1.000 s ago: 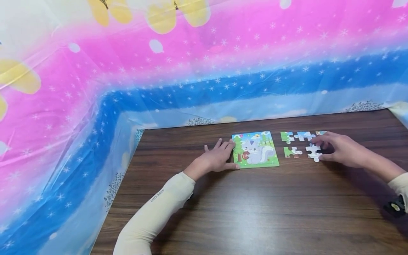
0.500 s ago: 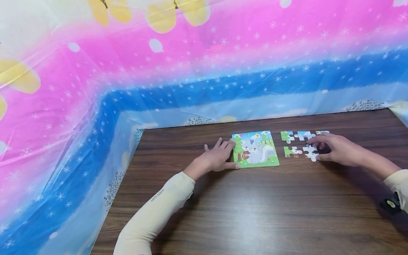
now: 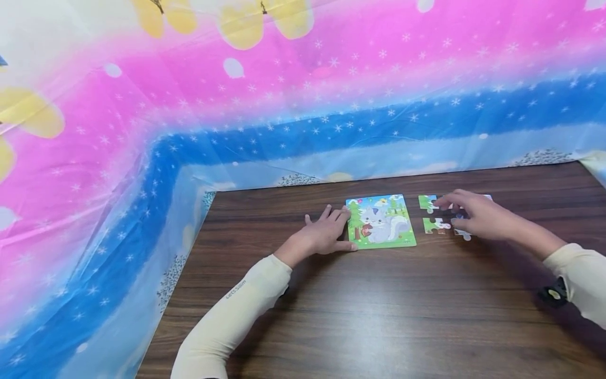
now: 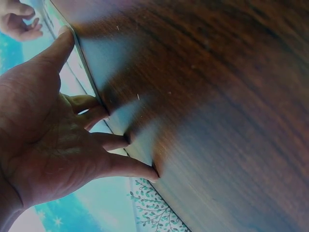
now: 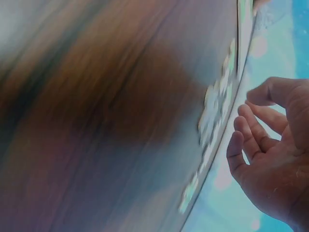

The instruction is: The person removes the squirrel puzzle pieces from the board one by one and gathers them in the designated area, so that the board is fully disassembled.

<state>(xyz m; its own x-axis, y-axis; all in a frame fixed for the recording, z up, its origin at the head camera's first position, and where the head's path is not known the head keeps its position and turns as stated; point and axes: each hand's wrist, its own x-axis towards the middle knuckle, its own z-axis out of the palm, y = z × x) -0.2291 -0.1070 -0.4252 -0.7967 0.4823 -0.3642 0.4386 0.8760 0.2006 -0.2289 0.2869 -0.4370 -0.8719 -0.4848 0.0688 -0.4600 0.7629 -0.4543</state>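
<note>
A square puzzle board (image 3: 383, 223) with a squirrel picture lies on the table. My left hand (image 3: 324, 233) rests at its left edge, fingers spread; in the left wrist view the thumb touches the board's edge and fingertips touch the tabletop. To the right lie loose jigsaw pieces in two rows: a green piece (image 3: 426, 202) at the back left, a green-and-brown piece (image 3: 433, 226) in front of it, and a pale piece (image 3: 464, 233) partly covered. Over them hovers my right hand (image 3: 485, 217), fingers loosely bent, with nothing visible between them in the right wrist view. It hides other pieces.
The dark wooden table (image 3: 379, 316) extends toward the front. A pink and blue patterned cloth (image 3: 303, 105) hangs along its back and left side. A cream sleeve (image 3: 232, 316) covers each forearm.
My right hand has slid the pale piece slightly left, let go of it and moved left above the pieces. The left hand has stayed at the board's edge.
</note>
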